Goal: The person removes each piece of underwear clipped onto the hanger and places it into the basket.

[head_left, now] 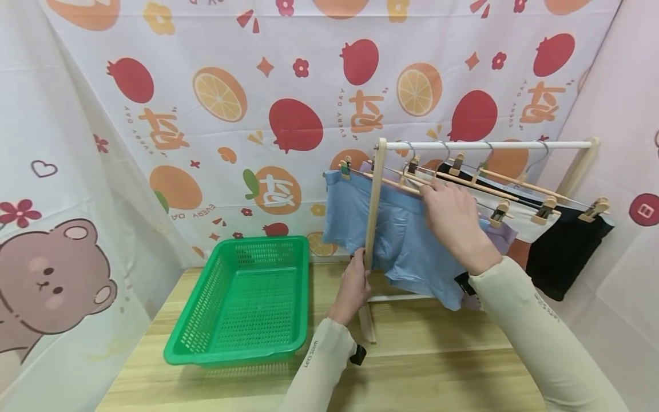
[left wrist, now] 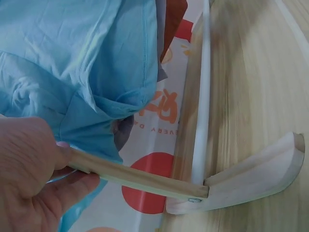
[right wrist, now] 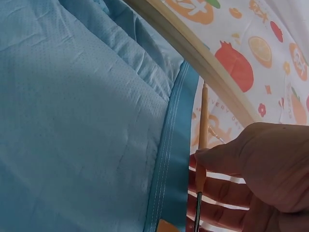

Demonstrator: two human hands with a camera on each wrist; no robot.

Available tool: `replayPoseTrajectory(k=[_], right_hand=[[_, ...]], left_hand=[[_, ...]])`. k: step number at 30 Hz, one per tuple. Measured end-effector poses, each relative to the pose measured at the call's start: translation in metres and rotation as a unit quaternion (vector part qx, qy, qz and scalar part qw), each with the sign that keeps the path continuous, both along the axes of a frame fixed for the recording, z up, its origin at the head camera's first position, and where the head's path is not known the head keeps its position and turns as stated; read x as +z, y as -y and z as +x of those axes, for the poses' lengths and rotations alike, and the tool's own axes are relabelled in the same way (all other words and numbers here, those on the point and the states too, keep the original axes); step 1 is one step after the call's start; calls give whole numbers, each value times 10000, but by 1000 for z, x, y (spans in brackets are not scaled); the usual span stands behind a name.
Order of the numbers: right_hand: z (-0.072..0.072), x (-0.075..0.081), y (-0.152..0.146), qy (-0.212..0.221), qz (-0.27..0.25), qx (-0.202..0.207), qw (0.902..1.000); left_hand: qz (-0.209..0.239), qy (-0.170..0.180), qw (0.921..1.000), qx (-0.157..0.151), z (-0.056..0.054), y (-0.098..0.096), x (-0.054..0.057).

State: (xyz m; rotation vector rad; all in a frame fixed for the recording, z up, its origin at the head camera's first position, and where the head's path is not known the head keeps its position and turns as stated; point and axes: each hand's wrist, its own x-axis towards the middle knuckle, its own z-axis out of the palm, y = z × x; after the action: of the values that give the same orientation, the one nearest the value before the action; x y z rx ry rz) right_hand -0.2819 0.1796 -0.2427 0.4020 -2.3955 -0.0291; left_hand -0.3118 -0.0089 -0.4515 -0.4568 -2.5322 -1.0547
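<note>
My left hand (head_left: 352, 289) grips the left wooden post (head_left: 376, 200) of a small clothes rack, thumb and fingers curled round it in the left wrist view. At the rack's left end, my right hand (head_left: 455, 220) pinches the wooden bar of a clip hanger (right wrist: 203, 116) between thumb and fingers. Light blue shorts (head_left: 417, 246) hang from that hanger by wooden clips (head_left: 345, 167), partly behind the post. Further right, black shorts (head_left: 558, 252), a white garment (head_left: 530, 226) and a lilac one (head_left: 501, 236) hang on other clip hangers, overlapping one another.
A green plastic basket (head_left: 304, 297) stands left of the rack on the wooden table (head_left: 422, 377). The rack has a white top rail (head_left: 463, 145) and a low white crossbar (left wrist: 203, 106). Printed curtains (head_left: 231, 166) enclose the back and sides.
</note>
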Motion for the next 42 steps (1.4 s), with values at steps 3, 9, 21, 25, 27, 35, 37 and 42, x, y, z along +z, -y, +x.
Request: replayPoseTrajectory(k=[3,9,21,25,27,35,37,42], right_hand=[[0,0,-1,106,-75,-42,9999],[0,1,-1,199,-158,-67,9997],[5,14,-5,354,-212,-284,9987],[10,23,-7,354,-279,-415,9981],[12,26,-8,344,-320,-473,9978],[20,30,-16,204,-271,-604,9976],[24,29,-18,260,-303,-609,9973],[34,23,-32,334,-453,-618,9965]], left_hand=[[10,-28,10000,-17,-1,1,-1],[-63,-48,10000,12,-2,4,-2],[-178,93,9998,88,-4,4,-2],[-231,-16,9997,94,-5,3,-3],[-217,-86,9997,123,-6,3,-3],[-172,-102,9997,158,-7,3,-4],[-157,-70,9997,157,-7,3,-4],[-70,-47,9999,131,-8,3,-4]])
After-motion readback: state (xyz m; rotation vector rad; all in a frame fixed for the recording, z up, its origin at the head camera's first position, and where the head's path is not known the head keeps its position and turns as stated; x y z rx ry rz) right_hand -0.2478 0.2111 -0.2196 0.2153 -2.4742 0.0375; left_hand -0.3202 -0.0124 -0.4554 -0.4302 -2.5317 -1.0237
